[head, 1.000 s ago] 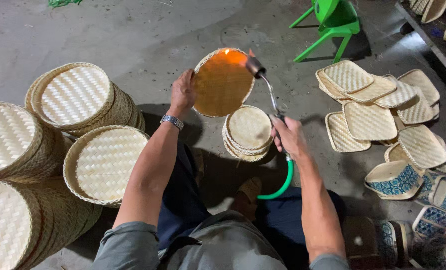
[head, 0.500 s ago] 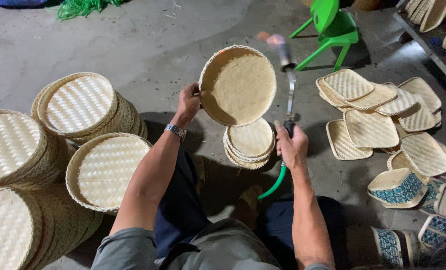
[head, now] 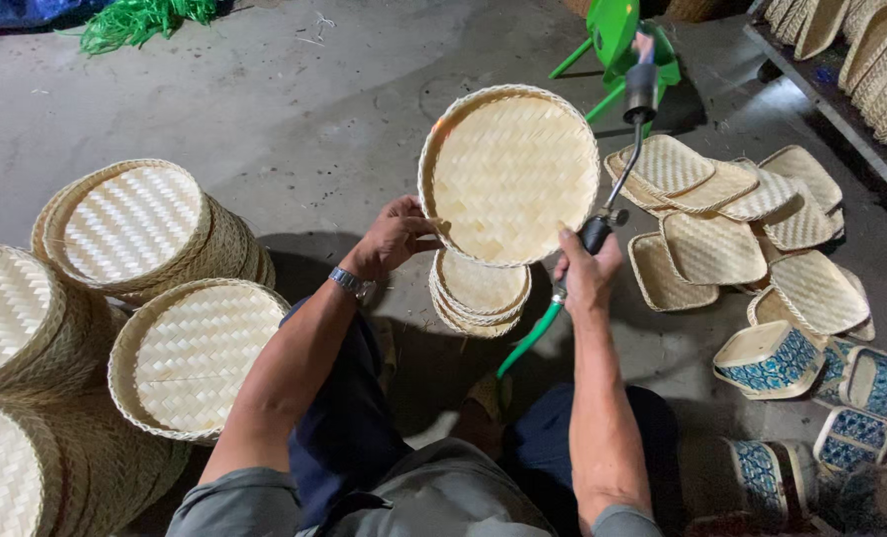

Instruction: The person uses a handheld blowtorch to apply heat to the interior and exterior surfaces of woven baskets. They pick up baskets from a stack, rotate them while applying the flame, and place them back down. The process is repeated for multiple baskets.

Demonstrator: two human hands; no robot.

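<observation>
While the left hand (head: 395, 237) pinches the tray (head: 510, 174) by its rim above the small stack (head: 480, 293), the right hand (head: 588, 273) is wrapped around the torch (head: 627, 139) just beside it. Held too close, the nozzle could likely scorch the weave or nearby fingers.

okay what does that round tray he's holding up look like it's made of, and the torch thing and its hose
Round tray: pale woven strips, likely bamboo, unpainted; a basket-weave pattern and wrapped rim show. The left hand grips its edge.
Torch: looks like bare metal, a thin curved tube with a dark nozzle, held in the right hand.
Hose: green, smooth, probably rubber or plastic.
</observation>
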